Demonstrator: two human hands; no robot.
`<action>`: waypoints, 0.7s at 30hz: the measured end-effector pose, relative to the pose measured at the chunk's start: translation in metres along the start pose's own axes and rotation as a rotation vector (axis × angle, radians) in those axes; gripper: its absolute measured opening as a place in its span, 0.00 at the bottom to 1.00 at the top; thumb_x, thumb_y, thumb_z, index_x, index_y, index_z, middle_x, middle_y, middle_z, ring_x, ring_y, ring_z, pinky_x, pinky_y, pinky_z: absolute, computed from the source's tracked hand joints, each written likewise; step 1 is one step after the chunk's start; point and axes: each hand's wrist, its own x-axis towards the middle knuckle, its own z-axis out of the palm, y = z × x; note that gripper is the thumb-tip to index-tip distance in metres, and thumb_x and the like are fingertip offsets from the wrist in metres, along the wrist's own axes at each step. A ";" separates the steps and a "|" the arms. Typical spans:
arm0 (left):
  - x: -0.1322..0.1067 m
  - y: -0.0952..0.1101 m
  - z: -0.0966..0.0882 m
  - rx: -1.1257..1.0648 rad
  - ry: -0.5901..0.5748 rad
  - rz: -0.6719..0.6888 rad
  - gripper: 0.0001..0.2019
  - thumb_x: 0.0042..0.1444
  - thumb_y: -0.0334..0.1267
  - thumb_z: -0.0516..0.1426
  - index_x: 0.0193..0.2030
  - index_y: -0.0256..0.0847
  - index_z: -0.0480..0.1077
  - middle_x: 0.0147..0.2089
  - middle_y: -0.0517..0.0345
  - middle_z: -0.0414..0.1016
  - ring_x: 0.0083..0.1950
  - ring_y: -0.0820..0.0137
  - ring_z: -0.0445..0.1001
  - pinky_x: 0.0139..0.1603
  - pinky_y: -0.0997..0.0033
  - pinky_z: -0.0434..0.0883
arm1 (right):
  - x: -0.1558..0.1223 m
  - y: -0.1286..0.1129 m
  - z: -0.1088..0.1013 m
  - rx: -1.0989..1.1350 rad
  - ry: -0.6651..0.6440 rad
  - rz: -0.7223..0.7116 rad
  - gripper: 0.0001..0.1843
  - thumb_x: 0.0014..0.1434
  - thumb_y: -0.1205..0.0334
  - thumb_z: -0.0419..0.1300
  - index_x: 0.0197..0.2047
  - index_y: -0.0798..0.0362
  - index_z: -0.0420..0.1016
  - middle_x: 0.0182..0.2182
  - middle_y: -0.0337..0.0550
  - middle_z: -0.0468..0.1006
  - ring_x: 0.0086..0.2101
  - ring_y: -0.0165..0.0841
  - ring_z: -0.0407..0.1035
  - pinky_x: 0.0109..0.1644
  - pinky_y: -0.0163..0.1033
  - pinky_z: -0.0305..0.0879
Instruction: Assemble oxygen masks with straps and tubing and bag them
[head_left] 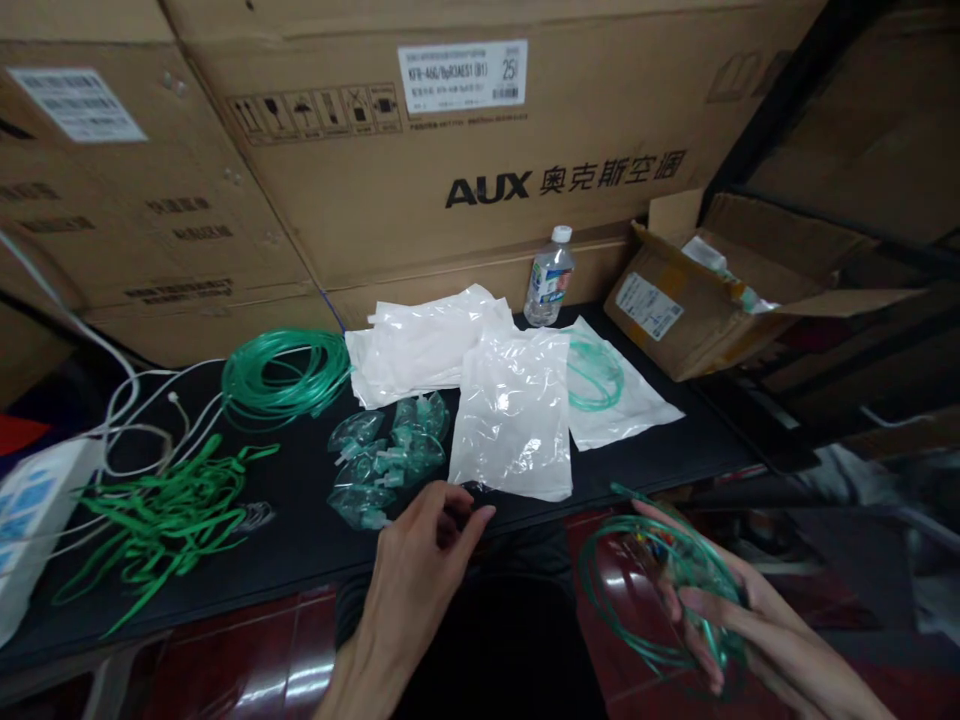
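My left hand (426, 545) is at the table's front edge, just below a stack of clear-fronted white pouches (514, 420). Its fingers are loosely curled with the thumb apart, and I see nothing in them. Off the table at the lower right, my right hand (757, 620) is closed around a coil of green tubing (600, 590) with a clear green mask-like piece, partly hidden by the fingers. Several clear green oxygen masks (394, 455) lie in a cluster left of the pouches. A pouch with green tubing inside (622, 390) lies to their right.
At the left are a large coil of green tubing (281, 375), tangled green elastic straps (180, 510), white cables and a white power strip (45, 520). A plastic bottle (550, 280) stands behind the pouches. An opened carton (675, 300) is at the right; large cardboard boxes (375, 200) wall the back.
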 end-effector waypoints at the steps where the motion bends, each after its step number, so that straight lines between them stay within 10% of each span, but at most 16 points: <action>1: 0.006 -0.001 -0.005 0.120 0.010 0.171 0.08 0.67 0.44 0.61 0.46 0.43 0.73 0.41 0.56 0.79 0.38 0.63 0.81 0.41 0.61 0.79 | 0.000 0.002 -0.002 0.002 -0.053 0.004 0.50 0.56 0.51 0.75 0.76 0.41 0.56 0.29 0.37 0.81 0.16 0.30 0.73 0.18 0.34 0.70; 7: 0.057 -0.002 -0.010 0.598 -0.332 0.804 0.20 0.64 0.25 0.59 0.61 0.43 0.70 0.64 0.51 0.76 0.65 0.57 0.73 0.67 0.52 0.70 | 0.017 -0.004 0.022 0.028 -0.571 0.091 0.56 0.59 0.50 0.74 0.79 0.43 0.45 0.32 0.44 0.85 0.19 0.28 0.76 0.21 0.27 0.69; 10: 0.067 -0.005 -0.008 0.629 -0.363 0.847 0.12 0.67 0.26 0.57 0.54 0.41 0.73 0.56 0.53 0.81 0.55 0.61 0.80 0.58 0.58 0.76 | 0.026 -0.010 0.036 -0.024 -0.677 0.152 0.62 0.60 0.55 0.74 0.80 0.43 0.32 0.35 0.46 0.85 0.19 0.25 0.75 0.20 0.25 0.67; 21: 0.064 -0.010 -0.004 0.540 -0.179 0.770 0.06 0.69 0.29 0.58 0.50 0.38 0.74 0.40 0.56 0.83 0.40 0.62 0.84 0.38 0.66 0.80 | 0.054 -0.022 0.076 -0.005 -0.881 0.236 0.65 0.56 0.59 0.75 0.80 0.48 0.32 0.31 0.45 0.85 0.18 0.24 0.72 0.20 0.24 0.69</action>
